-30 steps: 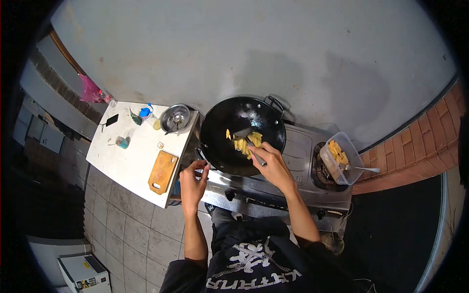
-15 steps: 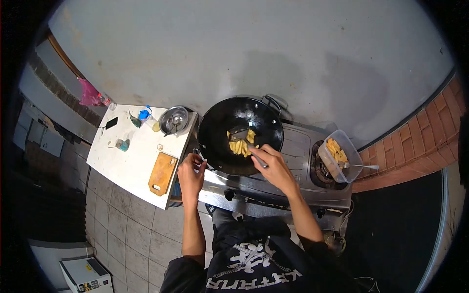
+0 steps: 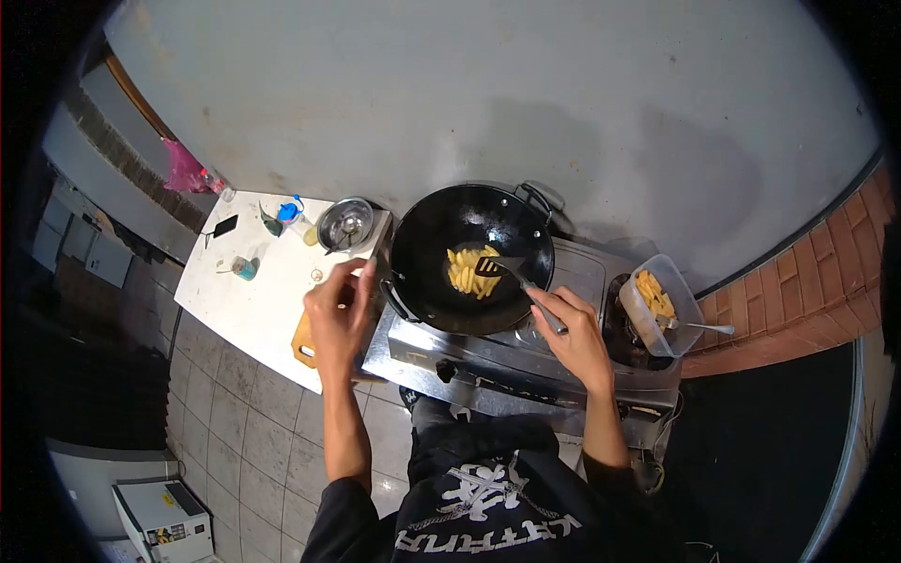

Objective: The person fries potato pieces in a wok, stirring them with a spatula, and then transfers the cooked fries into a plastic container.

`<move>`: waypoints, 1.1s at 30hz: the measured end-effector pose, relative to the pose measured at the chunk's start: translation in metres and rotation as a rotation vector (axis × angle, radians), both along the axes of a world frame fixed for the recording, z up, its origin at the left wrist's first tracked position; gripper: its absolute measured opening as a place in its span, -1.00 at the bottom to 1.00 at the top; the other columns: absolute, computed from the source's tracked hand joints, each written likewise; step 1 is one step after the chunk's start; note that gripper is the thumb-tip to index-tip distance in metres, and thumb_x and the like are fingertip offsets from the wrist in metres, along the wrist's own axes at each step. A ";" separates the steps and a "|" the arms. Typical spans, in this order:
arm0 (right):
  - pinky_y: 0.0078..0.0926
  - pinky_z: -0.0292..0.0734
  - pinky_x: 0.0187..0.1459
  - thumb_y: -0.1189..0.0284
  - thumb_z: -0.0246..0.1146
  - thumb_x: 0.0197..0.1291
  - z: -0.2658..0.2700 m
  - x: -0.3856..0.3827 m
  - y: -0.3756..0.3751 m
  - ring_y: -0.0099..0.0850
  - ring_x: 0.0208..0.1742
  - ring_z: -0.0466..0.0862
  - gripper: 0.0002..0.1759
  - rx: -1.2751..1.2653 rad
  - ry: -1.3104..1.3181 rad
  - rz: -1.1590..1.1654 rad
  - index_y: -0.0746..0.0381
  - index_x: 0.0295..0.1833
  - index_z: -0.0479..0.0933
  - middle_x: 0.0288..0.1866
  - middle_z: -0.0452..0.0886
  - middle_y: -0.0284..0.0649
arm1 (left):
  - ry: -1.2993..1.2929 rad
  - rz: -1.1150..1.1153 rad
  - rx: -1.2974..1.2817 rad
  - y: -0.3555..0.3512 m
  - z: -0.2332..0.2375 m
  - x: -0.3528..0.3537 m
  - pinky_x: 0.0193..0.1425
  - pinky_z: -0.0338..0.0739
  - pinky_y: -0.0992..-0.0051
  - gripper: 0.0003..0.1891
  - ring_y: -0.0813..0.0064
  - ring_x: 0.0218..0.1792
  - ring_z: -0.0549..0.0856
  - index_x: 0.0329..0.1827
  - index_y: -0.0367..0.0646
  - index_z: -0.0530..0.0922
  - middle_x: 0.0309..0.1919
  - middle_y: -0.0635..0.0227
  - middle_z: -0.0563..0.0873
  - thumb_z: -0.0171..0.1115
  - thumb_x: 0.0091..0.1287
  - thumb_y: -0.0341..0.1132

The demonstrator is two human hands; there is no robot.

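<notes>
Yellow potato strips (image 3: 471, 274) lie in the bottom of a black wok (image 3: 441, 220) on the stove. My right hand (image 3: 574, 333) is closed round the handle of a slotted spatula (image 3: 500, 266), whose blade is over the strips. Raised left of the wok, my left hand (image 3: 340, 305) touches neither the wok nor its handle (image 3: 398, 302). Its fingers are bent and apart, with nothing seen between them. Beneath it, a wooden cutting board (image 3: 303, 340) is partly hidden.
On the stove's right stands a plastic container (image 3: 687, 298) with fried strips and a spoon. The white table (image 3: 225, 314) at left bears a metal bowl (image 3: 344, 225), a blue-capped bottle (image 3: 289, 214), a small jar (image 3: 244, 268) and a phone (image 3: 225, 226).
My left hand has left the wok's handle and moved up and left, over the cutting board. My right hand has drawn back to the right, and the spatula with it.
</notes>
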State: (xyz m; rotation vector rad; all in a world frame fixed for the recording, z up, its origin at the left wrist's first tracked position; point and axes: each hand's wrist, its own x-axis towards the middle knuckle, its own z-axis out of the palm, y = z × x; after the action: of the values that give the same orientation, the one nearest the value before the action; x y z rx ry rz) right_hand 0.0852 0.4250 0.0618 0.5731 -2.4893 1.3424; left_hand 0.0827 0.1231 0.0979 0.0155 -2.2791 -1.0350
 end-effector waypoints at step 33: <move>-0.28 0.52 -0.23 0.54 0.33 0.29 -0.016 -0.033 -0.001 -0.12 -0.33 0.63 -0.69 -0.015 0.019 -0.008 0.37 0.13 0.65 -0.27 0.62 0.00 | -0.705 0.226 -0.499 -0.008 -0.080 -0.042 -0.14 0.70 0.07 -0.55 -0.12 -0.28 0.79 -0.37 -0.32 0.72 -0.38 -0.13 0.76 0.53 0.00 -0.03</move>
State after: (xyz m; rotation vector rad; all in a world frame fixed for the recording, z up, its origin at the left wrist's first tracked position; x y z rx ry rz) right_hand 0.0518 0.4239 0.0454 0.5688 -2.4619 1.3457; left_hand 0.0410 0.1147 0.0178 0.4859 -3.0186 -0.3367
